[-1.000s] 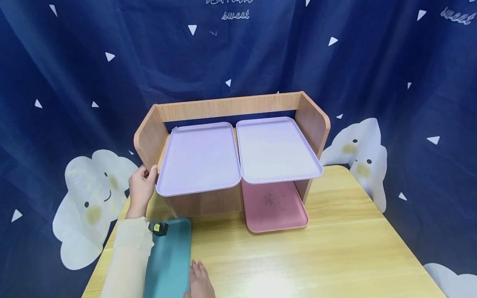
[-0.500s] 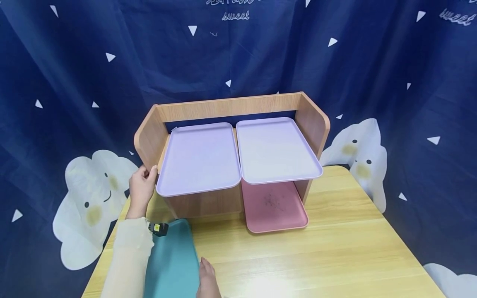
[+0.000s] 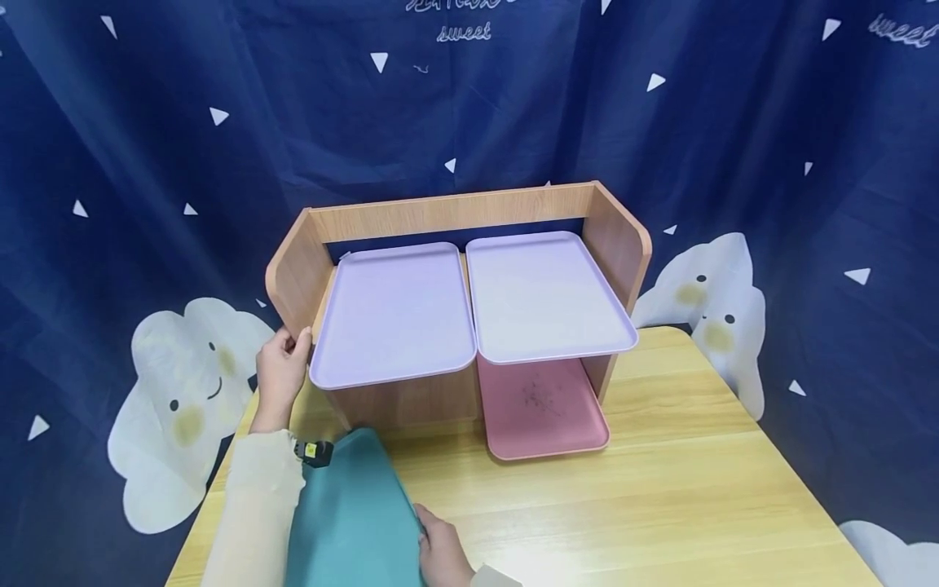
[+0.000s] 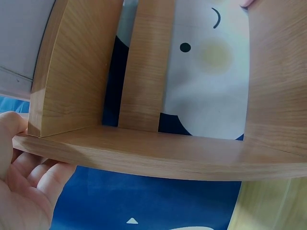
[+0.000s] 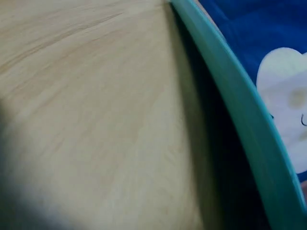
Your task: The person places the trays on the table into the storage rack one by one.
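My left hand (image 3: 281, 375) grips the left side panel of a wooden desk shelf (image 3: 455, 210). In the left wrist view, the thumb of my left hand (image 4: 29, 191) lies above the panel (image 4: 158, 155) and its fingers are curled below. At the front left, my right hand (image 3: 446, 554) holds the right edge of a teal tray (image 3: 359, 514), thumb on top. The tray is tilted, its right rim (image 5: 249, 120) raised above the table with a dark gap beneath in the right wrist view. My left forearm covers part of the tray's left side.
Two lavender trays (image 3: 396, 318) lie side by side on the shelf top, jutting past its front. A pink tray (image 3: 543, 428) sits in the lower right compartment. The wooden table (image 3: 660, 489) extends to the right; a blue curtain (image 3: 513, 98) hangs behind.
My right hand has moved right and now holds the teal tray's edge, which has swung right and lifted. My left hand has stayed on the shelf panel.
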Motion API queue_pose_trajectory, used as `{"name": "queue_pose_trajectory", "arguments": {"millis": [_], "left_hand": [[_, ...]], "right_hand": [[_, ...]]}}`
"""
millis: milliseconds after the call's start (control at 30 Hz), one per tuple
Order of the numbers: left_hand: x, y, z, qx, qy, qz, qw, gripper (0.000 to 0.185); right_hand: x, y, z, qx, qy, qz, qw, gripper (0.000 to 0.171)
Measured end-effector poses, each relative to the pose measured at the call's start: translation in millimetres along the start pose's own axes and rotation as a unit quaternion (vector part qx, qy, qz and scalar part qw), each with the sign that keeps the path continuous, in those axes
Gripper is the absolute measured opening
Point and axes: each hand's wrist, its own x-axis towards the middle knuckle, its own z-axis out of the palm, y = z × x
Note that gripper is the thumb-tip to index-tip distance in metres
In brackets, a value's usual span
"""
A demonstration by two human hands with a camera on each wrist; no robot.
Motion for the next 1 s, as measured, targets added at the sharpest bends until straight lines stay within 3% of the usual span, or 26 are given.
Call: {"name": "queue_pose_trajectory", "arguments": {"millis": [267, 600, 767, 1000], "left_hand": [[-1.2, -5.5, -1.4, -0.001, 0.01, 0.003, 0.9999, 0.027], [1.2, -4.1, -0.9, -0.004, 0.0, 0.0, 1.0, 0.028], [1.5, -2.1, -0.3, 0.0, -0.005, -0.005, 1.0, 0.029], [2.1, -4.8, 0.3, 0.002, -0.007, -0.001, 1.0, 0.029]], "right_hand": [[-4.4, 2.9, -23.2, -0.011, 0.024, -0.033, 0.999, 0.039], [-7.3, 6.0, -53.4, 0.066, 0.028, -0.041, 0.997, 0.037], [-7.5, 6.3, -65.3, 0.072, 0.061, -0.06, 0.994, 0.034], [-8.9, 12.8, -83.1, 0.061, 0.094, -0.053, 0.992, 0.031]]}}
